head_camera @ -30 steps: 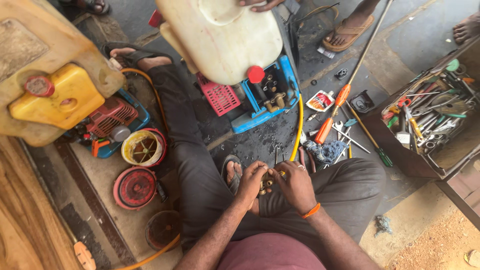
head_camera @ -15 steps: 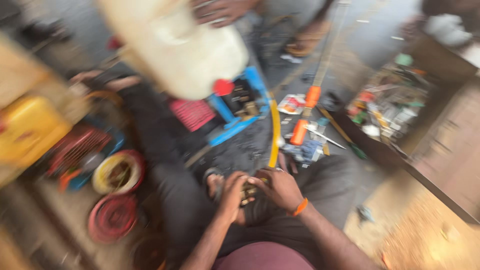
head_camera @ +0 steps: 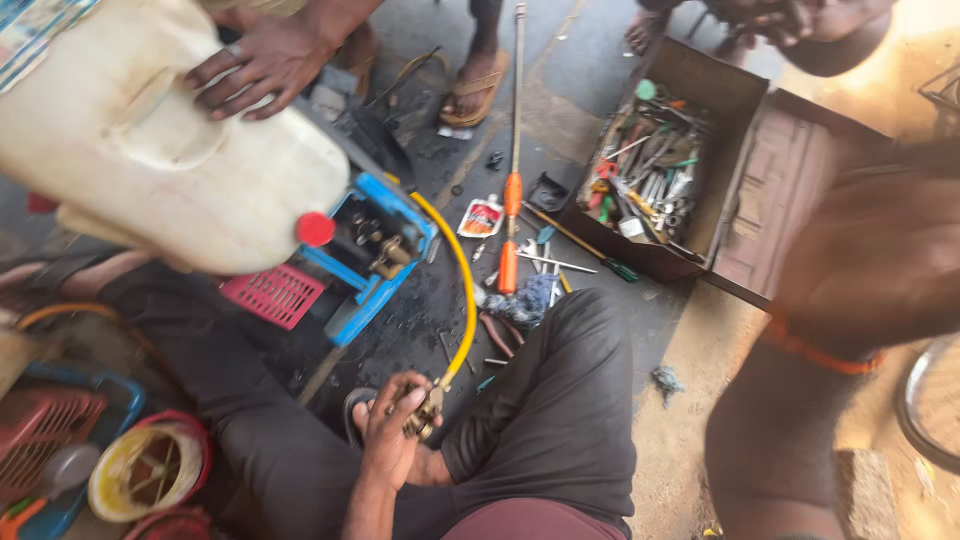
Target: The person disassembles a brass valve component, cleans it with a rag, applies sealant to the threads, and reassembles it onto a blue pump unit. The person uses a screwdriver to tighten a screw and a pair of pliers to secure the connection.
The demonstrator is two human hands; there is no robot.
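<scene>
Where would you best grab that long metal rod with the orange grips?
Take the spray lance at its lower orange grip, coming from above. It lies flat on the ground, and that sleeve is thicker than the bare rod. The toolbox crowds its right, so approaching from the left looks easier.

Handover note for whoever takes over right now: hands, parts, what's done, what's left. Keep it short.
Left hand: closed on the brass fitting at the end of the yellow hose, low between the knees.
Right hand: up near the camera and blurred; its grip cannot be told.
Things: the hose curves up to the blue pump frame. Another person's hand rests on the white tank above it. The toolbox lies open to the right.
Done: the fitting sits at the hose end.
Left: its tightness cannot be judged; probably check it.
</scene>
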